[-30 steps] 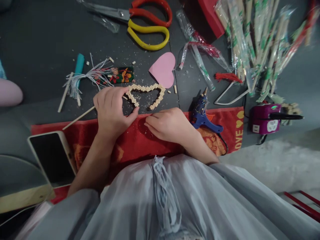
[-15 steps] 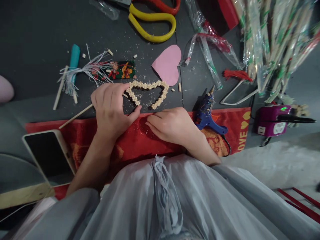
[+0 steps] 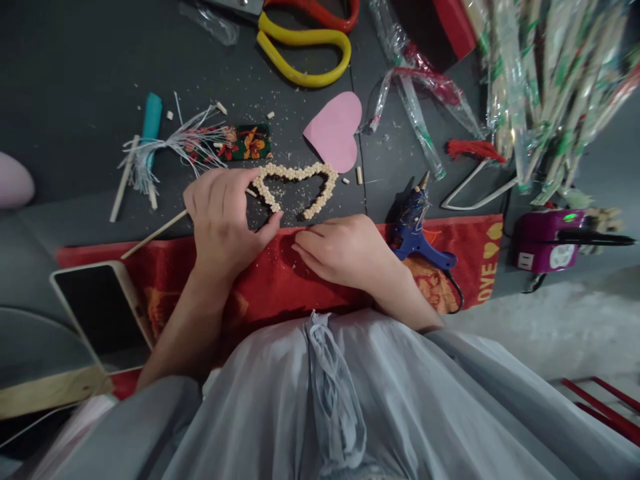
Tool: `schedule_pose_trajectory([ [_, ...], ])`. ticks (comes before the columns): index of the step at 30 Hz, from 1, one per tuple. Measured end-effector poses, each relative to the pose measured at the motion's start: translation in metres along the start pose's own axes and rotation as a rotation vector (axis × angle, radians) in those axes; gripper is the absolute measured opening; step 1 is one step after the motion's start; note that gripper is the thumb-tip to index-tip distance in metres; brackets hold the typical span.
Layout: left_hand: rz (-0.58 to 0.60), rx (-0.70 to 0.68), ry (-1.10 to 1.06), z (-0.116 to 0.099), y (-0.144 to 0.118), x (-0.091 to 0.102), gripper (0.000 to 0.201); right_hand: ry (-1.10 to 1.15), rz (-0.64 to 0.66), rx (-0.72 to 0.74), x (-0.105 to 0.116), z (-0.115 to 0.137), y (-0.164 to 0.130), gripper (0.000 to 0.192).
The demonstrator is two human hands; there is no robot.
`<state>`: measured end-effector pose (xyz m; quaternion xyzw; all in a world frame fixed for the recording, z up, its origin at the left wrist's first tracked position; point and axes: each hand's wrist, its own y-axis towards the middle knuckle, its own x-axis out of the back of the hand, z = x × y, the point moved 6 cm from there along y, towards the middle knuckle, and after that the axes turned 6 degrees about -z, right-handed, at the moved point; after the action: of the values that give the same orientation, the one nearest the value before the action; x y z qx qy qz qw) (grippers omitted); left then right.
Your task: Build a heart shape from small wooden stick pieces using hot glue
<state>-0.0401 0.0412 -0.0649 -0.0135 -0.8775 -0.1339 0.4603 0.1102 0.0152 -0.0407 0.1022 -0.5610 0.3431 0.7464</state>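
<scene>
A heart-shaped outline [image 3: 296,174] built from small cream-coloured pieces lies on the dark table, with a gap at its lower point. My left hand [image 3: 220,217] grips its left side, index finger at the upper lobe and thumb at the lower end. My right hand [image 3: 340,250] rests on the red towel [image 3: 273,277] just below the gap, its fingers curled together; whatever they may hold is hidden. A pink paper heart [image 3: 336,130] lies behind the outline's right lobe. To the right of my right hand is a blue glue gun [image 3: 415,233].
Yellow-and-red-handled scissors [image 3: 305,53] lie at the back. Wrapped sticks [image 3: 540,87] fill the right rear, near a purple power adapter [image 3: 547,241]. At left are a phone [image 3: 103,317], a thin stick [image 3: 155,233] and a white thread bundle [image 3: 175,143]. Cut bits litter the table.
Both hands and the heart outline keep nearly the same place and pose. Only a slight shift of the whole view shows.
</scene>
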Motion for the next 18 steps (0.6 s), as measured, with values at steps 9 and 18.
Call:
schedule_pose_trajectory([
  [9, 0.025, 0.010, 0.009, -0.0008, 0.0002, -0.0006, 0.054, 0.015, -0.004, 0.001, 0.0008, -0.0003, -0.0015, 0.032],
  [18, 0.004, -0.021, 0.028, -0.0016, 0.0004, 0.0011, 0.052, 0.018, 0.009, -0.007, 0.0029, 0.0005, -0.0006, 0.034],
])
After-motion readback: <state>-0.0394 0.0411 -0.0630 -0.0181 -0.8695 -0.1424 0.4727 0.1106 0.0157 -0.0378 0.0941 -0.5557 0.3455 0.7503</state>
